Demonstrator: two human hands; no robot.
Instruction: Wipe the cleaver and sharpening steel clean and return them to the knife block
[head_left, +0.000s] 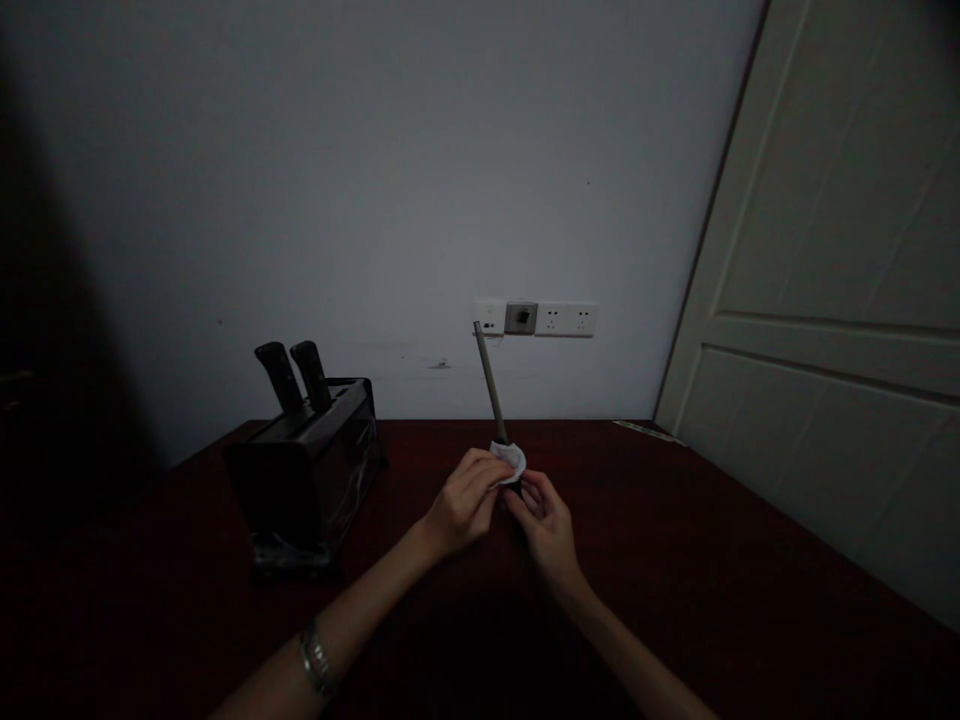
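Observation:
A sharpening steel, a long thin grey rod with a dark handle, stands nearly upright in front of me, its tip leaning a little left. Around the base of the rod, a white cloth is pinched by my left hand, which is closed. My right hand is wrapped round the dark handle just below the cloth. Most of the handle is hidden by my fingers. To the left stands a black knife block with two black knife handles sticking up from its top.
The dark red table runs up to a pale wall. Sockets and a switch plate are set in that wall behind the rod. A white panelled door rises at the right. The scene is dim.

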